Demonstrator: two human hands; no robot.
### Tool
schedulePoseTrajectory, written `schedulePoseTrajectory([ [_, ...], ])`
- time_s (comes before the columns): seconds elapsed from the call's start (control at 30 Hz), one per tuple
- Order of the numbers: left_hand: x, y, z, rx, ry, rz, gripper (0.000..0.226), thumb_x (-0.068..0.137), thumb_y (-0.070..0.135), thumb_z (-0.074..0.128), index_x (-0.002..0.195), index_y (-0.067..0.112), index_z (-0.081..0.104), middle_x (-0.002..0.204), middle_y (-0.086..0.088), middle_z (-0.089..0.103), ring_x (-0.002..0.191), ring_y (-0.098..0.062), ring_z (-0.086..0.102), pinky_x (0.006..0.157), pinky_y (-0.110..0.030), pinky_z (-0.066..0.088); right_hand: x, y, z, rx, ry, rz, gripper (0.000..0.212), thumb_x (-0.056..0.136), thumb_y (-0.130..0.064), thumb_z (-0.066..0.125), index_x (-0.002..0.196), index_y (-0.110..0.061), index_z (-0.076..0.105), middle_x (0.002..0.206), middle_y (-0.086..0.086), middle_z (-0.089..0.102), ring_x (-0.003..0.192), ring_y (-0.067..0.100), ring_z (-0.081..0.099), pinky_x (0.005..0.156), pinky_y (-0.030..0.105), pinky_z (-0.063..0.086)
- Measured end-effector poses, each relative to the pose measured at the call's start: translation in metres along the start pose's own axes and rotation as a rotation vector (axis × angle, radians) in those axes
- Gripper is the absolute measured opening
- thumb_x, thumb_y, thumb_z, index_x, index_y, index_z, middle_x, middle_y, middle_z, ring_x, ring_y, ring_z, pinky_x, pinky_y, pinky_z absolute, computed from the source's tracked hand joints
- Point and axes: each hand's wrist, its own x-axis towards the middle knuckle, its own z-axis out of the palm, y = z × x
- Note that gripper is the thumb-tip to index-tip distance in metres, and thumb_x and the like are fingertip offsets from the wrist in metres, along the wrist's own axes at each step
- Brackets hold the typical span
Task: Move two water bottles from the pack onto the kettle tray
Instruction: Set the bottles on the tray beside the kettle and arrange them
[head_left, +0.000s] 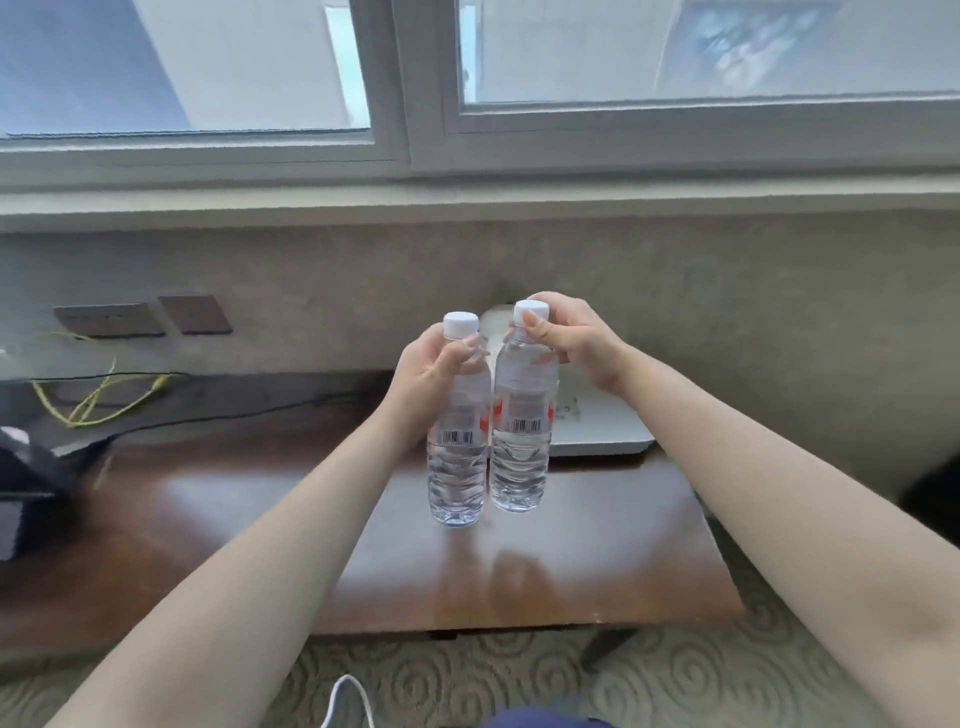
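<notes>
Bottles hang side by side above the tabletop (519, 582), left bottle (458, 457) clasped at its shoulder by the left hand (434, 371), right bottle (521, 441) pinched at its neck by the right hand (571, 343). That high pinch risks a swing or slip before reaching the white tray (602, 421) behind.

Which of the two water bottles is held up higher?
The right bottle, gripped at its neck by the right hand. Its cap and base sit higher than those of the left bottle, held by the left hand.
</notes>
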Motion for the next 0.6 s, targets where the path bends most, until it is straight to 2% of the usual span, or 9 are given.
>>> schedulePoseTrajectory([
  [0.07, 0.011, -0.006, 0.002, -0.001, -0.075, 0.035, 0.011, 0.095, 0.011, 0.051, 0.099, 0.005, 0.059, 0.096, -0.012, 0.063, 0.077, -0.004, 0.064, 0.073, -0.016, 0.051, -0.007, 0.001, -0.001, -0.001, 0.069, 0.008, 0.017, 0.088, -0.03, 0.051, 0.089, -0.014, 0.055, 0.084, 0.004, 0.061, 0.059, -0.008, 0.056, 0.051, 0.003, 0.037],
  [0.13, 0.019, -0.014, 0.008, 0.005, -0.13, 0.06, 0.014, 0.095, 0.01, 0.052, 0.102, 0.001, 0.06, 0.098, -0.012, 0.063, 0.085, -0.01, 0.064, 0.08, -0.021, 0.053, -0.015, 0.003, -0.004, -0.032, 0.12, 0.032, 0.015, 0.089, -0.03, 0.051, 0.087, -0.017, 0.056, 0.083, 0.001, 0.061, 0.065, -0.005, 0.058, 0.057, 0.005, 0.04],
  [0.2, 0.025, -0.022, 0.016, 0.017, -0.167, 0.072, 0.02, 0.095, 0.011, 0.054, 0.105, -0.006, 0.06, 0.098, -0.013, 0.064, 0.087, -0.012, 0.064, 0.085, -0.026, 0.053, -0.023, 0.008, -0.011, -0.08, 0.168, 0.057, 0.026, 0.088, -0.034, 0.051, 0.091, -0.008, 0.058, 0.089, 0.008, 0.062, 0.08, 0.01, 0.06, 0.071, 0.018, 0.045],
  [0.23, 0.028, -0.026, 0.02, 0.025, -0.183, 0.079, 0.022, 0.094, 0.011, 0.055, 0.105, -0.007, 0.06, 0.097, -0.013, 0.064, 0.084, -0.009, 0.064, 0.085, -0.024, 0.052, -0.026, 0.012, -0.014, -0.105, 0.182, 0.065, 0.033, 0.088, -0.035, 0.052, 0.094, -0.003, 0.057, 0.092, 0.012, 0.06, 0.085, 0.017, 0.058, 0.076, 0.027, 0.045],
  [0.3, 0.033, -0.034, 0.03, 0.037, -0.222, 0.086, 0.022, 0.093, 0.014, 0.057, 0.103, -0.006, 0.061, 0.097, -0.014, 0.064, 0.083, -0.008, 0.062, 0.083, -0.023, 0.051, -0.033, 0.02, -0.021, -0.133, 0.203, 0.087, 0.033, 0.089, -0.037, 0.052, 0.095, -0.005, 0.057, 0.094, 0.014, 0.059, 0.088, 0.021, 0.055, 0.079, 0.037, 0.043],
  [0.37, 0.037, -0.041, 0.043, 0.04, -0.269, 0.079, 0.023, 0.091, 0.02, 0.058, 0.101, -0.001, 0.062, 0.097, -0.012, 0.064, 0.089, -0.015, 0.061, 0.086, -0.032, 0.05, -0.039, 0.029, -0.028, -0.155, 0.236, 0.104, 0.024, 0.089, -0.037, 0.053, 0.092, -0.014, 0.057, 0.095, 0.012, 0.061, 0.089, 0.02, 0.057, 0.079, 0.038, 0.045],
  [0.43, 0.041, -0.048, 0.055, 0.029, -0.297, 0.08, 0.024, 0.089, 0.023, 0.057, 0.099, 0.002, 0.062, 0.094, -0.006, 0.063, 0.091, -0.015, 0.06, 0.088, -0.034, 0.051, -0.044, 0.04, -0.036, -0.173, 0.261, 0.109, 0.018, 0.089, -0.036, 0.053, 0.091, -0.018, 0.058, 0.095, 0.011, 0.063, 0.089, 0.019, 0.059, 0.081, 0.041, 0.047],
  [0.53, 0.05, -0.061, 0.073, 0.023, -0.296, 0.066, 0.027, 0.086, 0.027, 0.056, 0.099, 0.004, 0.061, 0.094, -0.006, 0.063, 0.088, -0.013, 0.059, 0.084, -0.03, 0.049, -0.046, 0.056, -0.048, -0.21, 0.266, 0.116, 0.021, 0.09, -0.035, 0.053, 0.094, -0.015, 0.059, 0.096, 0.01, 0.066, 0.089, 0.021, 0.061, 0.088, 0.052, 0.049],
  [0.6, 0.055, -0.07, 0.083, 0.023, -0.285, 0.057, 0.029, 0.085, 0.027, 0.056, 0.1, 0.003, 0.061, 0.094, -0.005, 0.064, 0.087, -0.011, 0.058, 0.082, -0.025, 0.048, -0.043, 0.067, -0.057, -0.255, 0.262, 0.11, 0.031, 0.09, -0.036, 0.052, 0.098, -0.007, 0.059, 0.099, 0.019, 0.067, 0.089, 0.034, 0.062, 0.089, 0.059, 0.048],
])
